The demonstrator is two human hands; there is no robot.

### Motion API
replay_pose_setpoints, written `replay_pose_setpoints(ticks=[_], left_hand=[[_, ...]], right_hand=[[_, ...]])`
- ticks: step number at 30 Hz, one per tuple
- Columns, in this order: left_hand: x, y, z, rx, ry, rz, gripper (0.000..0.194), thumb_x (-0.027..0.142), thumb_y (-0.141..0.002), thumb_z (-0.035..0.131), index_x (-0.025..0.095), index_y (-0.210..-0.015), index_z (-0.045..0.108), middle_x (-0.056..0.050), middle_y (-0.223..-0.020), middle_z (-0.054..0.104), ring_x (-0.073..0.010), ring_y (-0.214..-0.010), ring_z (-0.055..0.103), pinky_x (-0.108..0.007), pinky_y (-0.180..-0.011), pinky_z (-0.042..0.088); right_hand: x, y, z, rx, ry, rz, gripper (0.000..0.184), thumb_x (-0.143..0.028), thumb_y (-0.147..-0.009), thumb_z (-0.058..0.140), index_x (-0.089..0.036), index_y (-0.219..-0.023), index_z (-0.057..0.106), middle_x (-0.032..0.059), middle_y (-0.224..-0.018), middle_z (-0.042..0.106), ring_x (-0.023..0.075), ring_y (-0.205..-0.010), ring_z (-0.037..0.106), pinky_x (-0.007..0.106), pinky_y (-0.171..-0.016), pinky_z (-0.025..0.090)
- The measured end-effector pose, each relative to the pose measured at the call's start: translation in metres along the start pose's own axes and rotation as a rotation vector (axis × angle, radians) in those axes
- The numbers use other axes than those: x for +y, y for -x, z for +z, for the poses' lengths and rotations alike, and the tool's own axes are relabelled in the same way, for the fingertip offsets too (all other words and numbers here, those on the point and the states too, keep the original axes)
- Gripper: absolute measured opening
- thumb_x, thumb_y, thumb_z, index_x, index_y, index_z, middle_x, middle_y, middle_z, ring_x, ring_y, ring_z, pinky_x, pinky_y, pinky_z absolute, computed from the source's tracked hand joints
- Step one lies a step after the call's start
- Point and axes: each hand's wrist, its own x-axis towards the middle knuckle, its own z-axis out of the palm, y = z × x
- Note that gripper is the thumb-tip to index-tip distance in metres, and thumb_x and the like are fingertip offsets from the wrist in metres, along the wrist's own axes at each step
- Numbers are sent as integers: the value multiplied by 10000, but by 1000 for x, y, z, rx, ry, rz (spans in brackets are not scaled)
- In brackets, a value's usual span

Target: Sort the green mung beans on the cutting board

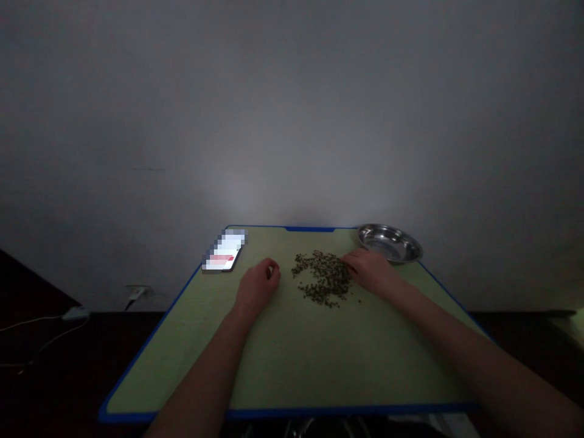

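Observation:
A loose pile of small dark brown, bean-like grains (331, 277) lies spread on the light green tabletop (292, 353). My right hand (371, 271) rests at the pile's right edge, fingers drawn together and touching the grains; whatever is between the fingertips is too small to make out. To the left of the pile, apart from it, my left hand (259, 283) lies on the table with its fingers curled in and thumb close to the forefinger. Its palm is hidden, so I cannot see what it may hold.
A shiny metal bowl (413, 249) stands at the back right corner, just beyond my right hand. On the back left lies a phone (228, 249) with a lit, blurred screen. A blue rim (292, 412) edges the table, and a pale wall (292, 121) rises behind it.

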Motion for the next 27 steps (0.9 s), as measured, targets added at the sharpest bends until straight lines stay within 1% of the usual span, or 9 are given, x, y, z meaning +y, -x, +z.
replay_pose_setpoints(ticks=[8,13,18,23,25,27], left_hand=[[1,0,-1,-12,-3,-2,233,327,-822,440,201,-878,627,-14,-648,612,-135,-575,519,-254,-546,294],[2,-1,0,-8,3,1,231,323,-813,443,199,-869,629,-14,-652,609,-135,-580,514,-255,-551,294],[2,-1,0,-5,13,3,227,323,-816,446,197,-872,627,-12,-656,616,-130,-571,511,-255,-550,297],[1,-1,0,-10,-5,9,222,322,-820,451,200,-868,631,-17,-665,624,-133,-582,522,-258,-552,301],[1,-1,0,-4,-6,12,219,320,-821,454,199,-866,631,-18,-668,626,-134,-586,527,-257,-552,304],[2,-1,-1,-7,-9,6,223,323,-824,452,198,-866,632,-19,-668,628,-135,-589,532,-254,-549,306]], right_hand=[[-26,29,-5,1,-41,-77,218,-107,-829,547,-180,-978,689,85,-902,698,223,-826,620,326,-719,458],[-36,43,-11,21,-35,-117,216,-101,-827,550,-178,-975,686,76,-865,697,215,-775,619,331,-683,470],[-38,52,-21,51,-61,-112,217,-103,-839,522,-180,-955,688,67,-838,694,208,-767,619,331,-685,473],[-39,60,-27,15,-80,-140,225,-125,-862,505,-195,-959,695,62,-839,698,202,-757,620,325,-681,468],[-32,56,-29,24,-107,-118,238,-135,-862,501,-203,-979,697,56,-828,700,203,-757,622,318,-668,466],[-20,45,-31,59,-140,-57,253,-147,-864,492,-203,-996,700,65,-854,706,209,-792,633,316,-676,470]])
